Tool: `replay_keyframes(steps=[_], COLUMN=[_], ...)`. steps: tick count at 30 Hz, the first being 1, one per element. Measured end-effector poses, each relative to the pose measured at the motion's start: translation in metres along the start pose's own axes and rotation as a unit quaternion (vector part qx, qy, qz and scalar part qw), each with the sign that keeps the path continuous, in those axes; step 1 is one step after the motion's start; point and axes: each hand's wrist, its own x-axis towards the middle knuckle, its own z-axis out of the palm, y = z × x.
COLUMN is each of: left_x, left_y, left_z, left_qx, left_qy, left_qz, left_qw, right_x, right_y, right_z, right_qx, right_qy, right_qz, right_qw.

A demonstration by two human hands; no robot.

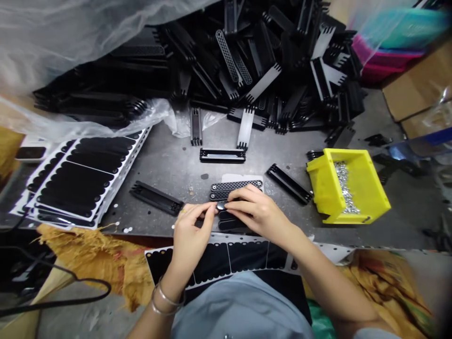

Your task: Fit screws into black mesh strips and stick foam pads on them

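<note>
A small, dark, shiny rounded piece is pinched between the fingertips of my left hand and my right hand. Its exact kind is too small to make out. Just behind and beneath the fingers lie black bars with a diamond-patterned face, side by side, partly covered by my right hand. Close to my left knuckles rests a black slotted plastic part. Another such part, a black channel-shaped piece, lies to the right of my right hand.
A yellow bin with small metal hardware stands at right. A big heap of black plastic parts fills the back, beside clear plastic sheeting. Sheets of black scallop-edged stickers lie left; another sheet is by my lap.
</note>
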Motion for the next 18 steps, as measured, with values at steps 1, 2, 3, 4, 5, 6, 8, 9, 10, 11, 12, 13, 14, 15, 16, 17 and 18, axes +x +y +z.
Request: replay_keyframes(steps=[1,2,3,4,5,6,8,9,10,11,12,13,14,15,16,17,18], left_x=[0.000,0.000,0.001,0.002,0.003,0.004,0.007,0.008,0.009,0.010,0.011,0.012,0.012,0.012,0.012,0.012,0.012], left_y=[0.001,0.002,0.003,0.003,0.002,0.001,0.000,0.000,0.000,0.000,0.001,0.001,0.002,0.003,0.003,0.004,0.004], left_z=[0.002,0.004,0.006,0.007,0.008,0.008,0.010,0.010,0.011,0.011,0.011,0.011,0.010,0.010,0.009,0.009,0.008], left_qx=[-0.010,-0.015,-0.017,-0.017,-0.017,-0.017,-0.018,-0.021,-0.024,-0.027,-0.029,-0.030,-0.030,-0.029,-0.029,-0.029,-0.030], left_qy=[-0.003,-0.004,-0.004,-0.004,-0.003,-0.002,-0.002,-0.004,-0.008,-0.013,-0.018,-0.022,-0.025,-0.026,-0.026,-0.026,-0.025], left_qz=[-0.006,-0.012,-0.017,-0.020,-0.024,-0.029,-0.043,-0.053,-0.063,-0.072,-0.077,-0.080,-0.080,-0.080,-0.080,-0.082,-0.085], left_qw=[1.000,1.000,1.000,1.000,1.000,0.999,0.999,0.998,0.998,0.997,0.996,0.996,0.996,0.996,0.996,0.996,0.996], right_x=[0.000,0.001,0.001,0.002,0.003,0.004,0.004,0.003,0.000,-0.004,-0.009,-0.016,-0.022,-0.028,-0.034,-0.038,-0.042], right_y=[0.000,0.000,0.000,0.000,0.000,-0.001,-0.002,-0.002,-0.002,-0.001,0.000,0.003,0.006,0.010,0.014,0.017,0.021], right_z=[-0.001,-0.002,-0.002,-0.001,0.000,0.001,0.000,-0.002,-0.006,-0.012,-0.019,-0.027,-0.035,-0.042,-0.047,-0.050,-0.051], right_qx=[0.001,0.002,0.001,0.000,-0.002,-0.005,-0.017,-0.026,-0.033,-0.036,-0.030,-0.015,0.009,0.036,0.063,0.084,0.100], right_qy=[-0.004,-0.008,-0.010,-0.012,-0.012,-0.013,-0.014,-0.015,-0.014,-0.010,-0.003,0.005,0.013,0.022,0.032,0.045,0.059], right_qz=[0.005,0.009,0.011,0.013,0.014,0.014,0.009,0.007,0.010,0.023,0.050,0.086,0.127,0.164,0.194,0.213,0.221], right_qw=[1.000,1.000,1.000,1.000,1.000,1.000,1.000,1.000,0.999,0.999,0.998,0.996,0.992,0.985,0.978,0.972,0.968])
